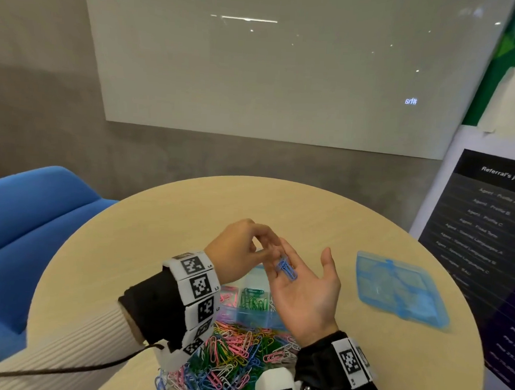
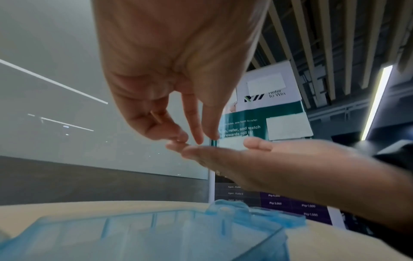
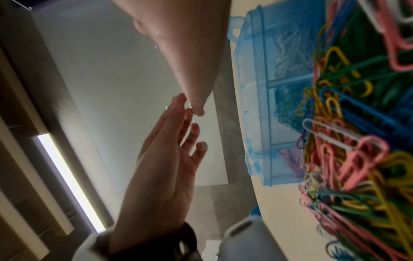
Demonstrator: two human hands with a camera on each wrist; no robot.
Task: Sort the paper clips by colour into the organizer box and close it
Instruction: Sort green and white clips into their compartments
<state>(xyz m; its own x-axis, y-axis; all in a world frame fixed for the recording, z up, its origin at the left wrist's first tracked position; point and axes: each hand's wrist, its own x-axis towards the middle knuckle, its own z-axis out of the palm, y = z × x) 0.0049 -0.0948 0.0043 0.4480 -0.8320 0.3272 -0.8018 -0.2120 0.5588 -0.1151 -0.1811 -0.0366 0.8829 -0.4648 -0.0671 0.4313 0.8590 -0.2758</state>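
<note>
Small bunch of blue wire paper clips lies on the upturned palm of the right hand, fingers spread flat, held above the tabletop. Left hand reaches in from the left, fingertips curled down onto the right hand's fingers; whether its grip pinches a clip cannot be told. Translucent blue plastic organizer box sits open under both hands, green clips and pink clips in separate compartments. Its detached blue lid lies flat to the right, well apart, near the round tabletop's right edge. Mixed pile of coloured paper clips crowds the near edge, touching the box. Far half of tabletop is open room. Blue chair left, printed banner right.
</note>
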